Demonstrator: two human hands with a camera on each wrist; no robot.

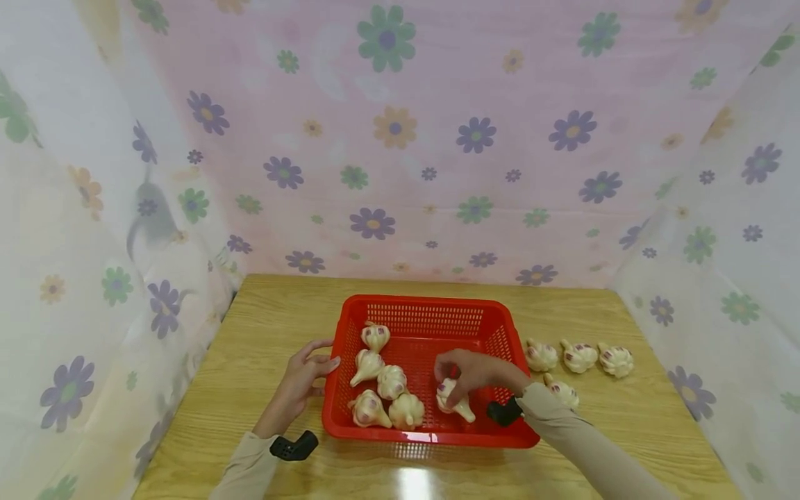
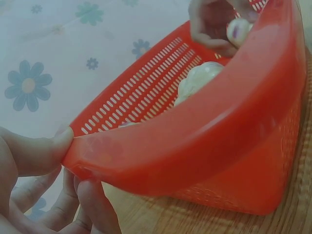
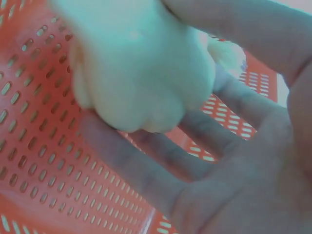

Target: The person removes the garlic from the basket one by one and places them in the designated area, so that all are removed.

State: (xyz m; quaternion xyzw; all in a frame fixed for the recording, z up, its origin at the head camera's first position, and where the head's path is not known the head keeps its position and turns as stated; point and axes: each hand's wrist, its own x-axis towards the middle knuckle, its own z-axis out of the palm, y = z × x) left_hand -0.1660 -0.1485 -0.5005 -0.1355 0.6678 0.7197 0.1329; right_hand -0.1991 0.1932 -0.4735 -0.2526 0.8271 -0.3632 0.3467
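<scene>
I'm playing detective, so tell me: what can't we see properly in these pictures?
Head view: part of the nearest loose garlic bulb, hidden by the right sleeve.
Left wrist view: most of the resting bulbs, hidden by the red basket's near side.
Right wrist view: one end of the held garlic, cut off by the upper edge.

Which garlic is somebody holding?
The garlic bulb in the right part of the red basket: the right hand grips it. Five others lie left of it, four on the table, none held.
</scene>
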